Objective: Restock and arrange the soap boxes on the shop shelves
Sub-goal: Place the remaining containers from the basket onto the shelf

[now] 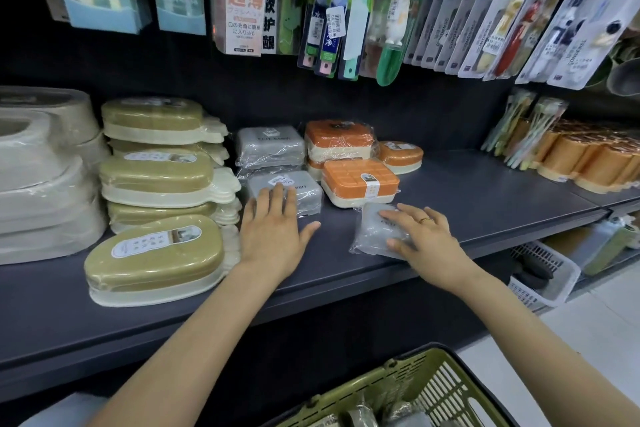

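On the dark shelf (485,198) my left hand (273,229) lies flat with straight fingers touching the front of a grey wrapped soap box (304,192). Behind it a second grey soap box (270,146) sits on another. My right hand (426,243) grips a third grey wrapped soap box (375,232) near the shelf's front edge, fingers over its top and thumb against its near side. Orange soap boxes (360,184) stand to the right of the grey ones. Olive-green soap boxes (156,253) are stacked at the left.
A green shopping basket (440,388) with more wrapped boxes is below, at the bottom edge. Packaged toothbrushes (332,10) hang above the shelf. Beige containers (41,184) stand far left, orange cups (588,156) far right. A white basket (550,274) sits on a lower shelf.
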